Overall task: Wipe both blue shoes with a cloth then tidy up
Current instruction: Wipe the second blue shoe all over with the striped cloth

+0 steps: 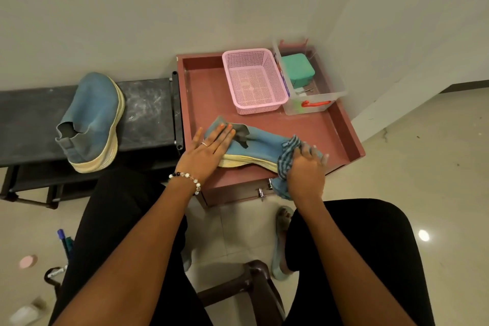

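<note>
One blue shoe [92, 120] stands on the dark bench [148, 114], near its right end. On the red tray table [325, 124], near its front edge, the second shoe [260, 143] lies on its side. The left hand [209, 151] presses its heel with flat, spread fingers. The right hand [307, 167] grips the checked cloth [287, 159] curled over the toe.

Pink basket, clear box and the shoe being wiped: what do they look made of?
Pink basket: moulded plastic, matte, with perforated lattice walls. Clear box: transparent glossy plastic, contents visible through it. Shoe being wiped: soft matte blue upper, probably suede or fabric, over a pale ribbed sole, likely rubber or foam.
</note>
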{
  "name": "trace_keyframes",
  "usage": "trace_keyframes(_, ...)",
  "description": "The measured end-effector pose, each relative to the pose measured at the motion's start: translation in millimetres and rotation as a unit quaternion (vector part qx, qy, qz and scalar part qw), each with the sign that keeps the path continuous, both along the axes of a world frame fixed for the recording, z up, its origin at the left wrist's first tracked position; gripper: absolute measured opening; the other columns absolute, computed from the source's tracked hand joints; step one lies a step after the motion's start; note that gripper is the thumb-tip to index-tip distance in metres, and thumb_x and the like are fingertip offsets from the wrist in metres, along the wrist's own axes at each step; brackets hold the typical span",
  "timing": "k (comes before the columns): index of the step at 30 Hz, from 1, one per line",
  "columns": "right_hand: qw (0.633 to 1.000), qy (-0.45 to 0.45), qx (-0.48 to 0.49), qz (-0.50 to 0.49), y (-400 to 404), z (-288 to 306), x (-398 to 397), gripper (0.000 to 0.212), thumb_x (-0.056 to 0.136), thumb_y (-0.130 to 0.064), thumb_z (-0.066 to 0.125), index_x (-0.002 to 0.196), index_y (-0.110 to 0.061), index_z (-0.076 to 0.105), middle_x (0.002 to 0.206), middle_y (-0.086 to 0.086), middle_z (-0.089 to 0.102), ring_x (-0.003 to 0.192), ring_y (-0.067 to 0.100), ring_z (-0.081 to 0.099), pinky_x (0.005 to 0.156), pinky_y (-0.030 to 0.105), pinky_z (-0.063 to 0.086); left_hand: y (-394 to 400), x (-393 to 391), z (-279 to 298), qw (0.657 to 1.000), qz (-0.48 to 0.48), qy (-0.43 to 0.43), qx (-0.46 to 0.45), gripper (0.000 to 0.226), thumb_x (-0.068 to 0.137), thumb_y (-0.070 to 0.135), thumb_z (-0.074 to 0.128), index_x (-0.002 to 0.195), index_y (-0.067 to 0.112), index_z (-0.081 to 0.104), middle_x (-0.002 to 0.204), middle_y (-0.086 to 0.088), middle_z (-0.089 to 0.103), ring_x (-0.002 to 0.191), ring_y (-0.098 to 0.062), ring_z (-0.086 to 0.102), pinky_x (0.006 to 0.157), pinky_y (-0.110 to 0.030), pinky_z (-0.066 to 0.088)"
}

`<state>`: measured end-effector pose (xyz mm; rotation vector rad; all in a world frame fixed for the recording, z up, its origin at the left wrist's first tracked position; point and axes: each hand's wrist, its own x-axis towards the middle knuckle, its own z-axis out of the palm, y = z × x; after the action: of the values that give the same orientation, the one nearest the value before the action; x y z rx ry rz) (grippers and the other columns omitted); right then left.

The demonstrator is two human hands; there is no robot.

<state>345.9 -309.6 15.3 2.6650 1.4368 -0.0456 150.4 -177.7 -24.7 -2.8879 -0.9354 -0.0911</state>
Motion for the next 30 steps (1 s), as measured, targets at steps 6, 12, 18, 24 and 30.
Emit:
trace_keyframes(6,0.985,0.137,-0.073,0.074,7,-20,-69,0.078,0.082,-0.008,0.05,0.146,0.006,0.008,0.154,0.028,-0.001,0.143,0.04,-0.004,0.116,0.047,-0.002,-17,11,5,0.987,0.051,0.105,-0.109,0.095,0.089,0.061,0.038,0.146,0.013,-0.021,0.149,0.0,-0.032,0.139,-0.019,-0.028,0.111,-0.052,-0.015)
trace_keyframes(12,0.932,0.103,-0.114,0.328,4,-24,-11,0.065,0.088,-0.005,0.048,0.147,-0.006,0.022,0.156,0.012,0.019,0.145,0.025,0.012,0.117,0.041,0.007,-39,20,-10,0.983,0.052,0.087,-0.153,0.076,0.098,0.035,0.038,0.149,0.01,-0.013,0.154,-0.003,-0.026,0.146,-0.021,-0.015,0.116,-0.044,-0.006)
trace_keyframes(18,0.896,-0.069,-0.138,0.416,-30,-12,20,0.043,0.073,-0.022,0.052,0.11,-0.008,0.07,0.115,0.007,0.068,0.123,0.024,0.054,0.108,0.055,0.03,-36,28,-9,0.976,0.071,0.073,-0.192,0.075,0.096,0.032,0.045,0.152,0.012,-0.002,0.16,-0.004,-0.005,0.147,-0.019,-0.007,0.115,-0.043,-0.011)
trace_keyframes(24,0.921,-0.03,-0.17,0.35,21,-8,-37,0.061,0.096,-0.023,0.034,0.145,0.008,0.012,0.155,0.023,0.009,0.144,0.033,-0.01,0.112,0.054,-0.011,-31,29,-8,0.975,0.061,0.069,-0.201,0.07,0.093,0.006,0.038,0.152,0.012,-0.001,0.159,-0.002,-0.009,0.146,-0.019,-0.011,0.114,-0.045,-0.012)
trace_keyframes(30,0.905,0.021,-0.164,0.392,7,-21,-3,0.07,0.09,-0.013,0.042,0.149,-0.002,0.006,0.157,0.015,0.006,0.146,0.026,-0.003,0.115,0.047,-0.008,-22,22,-6,0.974,0.03,0.092,-0.206,0.076,0.09,0.007,0.043,0.151,0.011,-0.002,0.159,-0.004,-0.012,0.146,-0.019,-0.012,0.115,-0.045,-0.008)
